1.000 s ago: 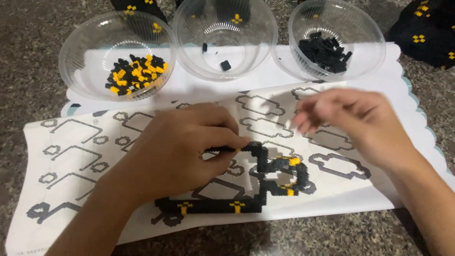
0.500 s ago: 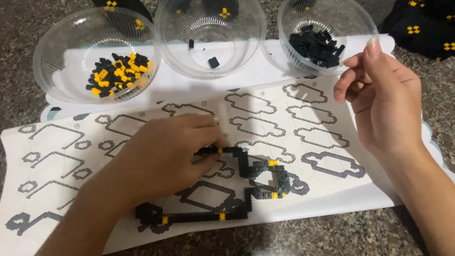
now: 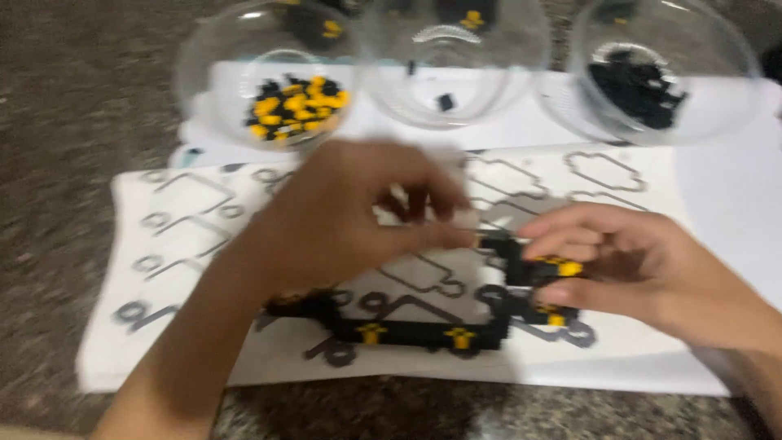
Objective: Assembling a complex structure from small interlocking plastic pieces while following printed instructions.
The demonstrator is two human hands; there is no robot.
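**A:** What do you see from the head camera?

**B:** Two hands over a big white paper sheet with grey outline shapes drawn on it. The sheet lies on a dark speckled table.

**A:** What are the hands doing?

**B:** The left hand is in the middle. Its fingers are curled in narrow and pinch at the far end of a black and yellow brick build. The picture is blurry, so I cannot tell if a small piece sits between the fingertips. The right hand is on the right. Its fingers and thumb close around the right part of the build.

**A:** Where is the build?

**B:** It lies flat on the sheet, near the front edge. It is a thin black line of bricks with yellow bits, and it bends up on the right, between the two hands.

**A:** What is far away?

**B:** Three clear bowls in a row. The left bowl has yellow and black pieces. The middle bowl has just a few black ones. The right bowl has a heap of black pieces.
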